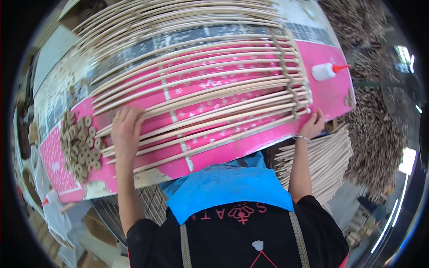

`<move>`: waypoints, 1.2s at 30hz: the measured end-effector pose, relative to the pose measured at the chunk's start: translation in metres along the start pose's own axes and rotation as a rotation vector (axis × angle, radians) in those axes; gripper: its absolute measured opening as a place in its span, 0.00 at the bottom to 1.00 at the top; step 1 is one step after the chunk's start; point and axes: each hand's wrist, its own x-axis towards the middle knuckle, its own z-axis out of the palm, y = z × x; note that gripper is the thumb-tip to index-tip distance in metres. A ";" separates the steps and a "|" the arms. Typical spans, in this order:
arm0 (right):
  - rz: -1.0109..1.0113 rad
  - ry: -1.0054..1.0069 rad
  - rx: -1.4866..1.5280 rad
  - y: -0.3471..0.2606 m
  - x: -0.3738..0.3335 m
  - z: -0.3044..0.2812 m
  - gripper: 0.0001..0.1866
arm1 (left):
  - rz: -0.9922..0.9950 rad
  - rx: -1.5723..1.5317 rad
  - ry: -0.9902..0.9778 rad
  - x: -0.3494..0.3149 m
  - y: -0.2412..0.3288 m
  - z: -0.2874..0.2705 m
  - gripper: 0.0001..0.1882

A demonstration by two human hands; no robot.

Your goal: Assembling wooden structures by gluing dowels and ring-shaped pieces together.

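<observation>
Thin pale wooden sticks (pixel 196 96) lie in rows across a pink sheet on the table, joined near their right ends by a strip of brown wooden beads or rings (pixel 286 67). My left hand (pixel 127 130) is over the sticks' left part, with its fingers closed around one or more of them. At the lower right corner of the joined sticks, my right hand (pixel 313 126) has its fingers bent together beside the end strip. What lies between those fingertips is too small to tell.
A heap of small wooden rings (pixel 82 149) lies on the table's left end. On the right is a white squeeze bottle (pixel 323 71) with a red nozzle. Bundled sticks (pixel 322 163) stand below the table's right edge, and large stick piles (pixel 373 111) fill the right side.
</observation>
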 end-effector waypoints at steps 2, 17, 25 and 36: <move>0.002 0.012 0.024 -0.008 -0.003 -0.001 0.13 | 0.031 0.008 -0.022 0.001 -0.001 0.000 0.06; -0.089 0.031 0.029 -0.006 0.011 -0.012 0.12 | 0.142 -0.002 -0.046 0.013 -0.018 0.013 0.08; -0.203 -0.011 -0.060 0.023 0.017 -0.004 0.13 | 0.090 0.184 0.098 -0.008 -0.018 0.028 0.07; -0.111 -0.076 -0.040 0.033 0.026 -0.002 0.16 | -0.112 0.006 0.216 -0.053 0.033 0.033 0.10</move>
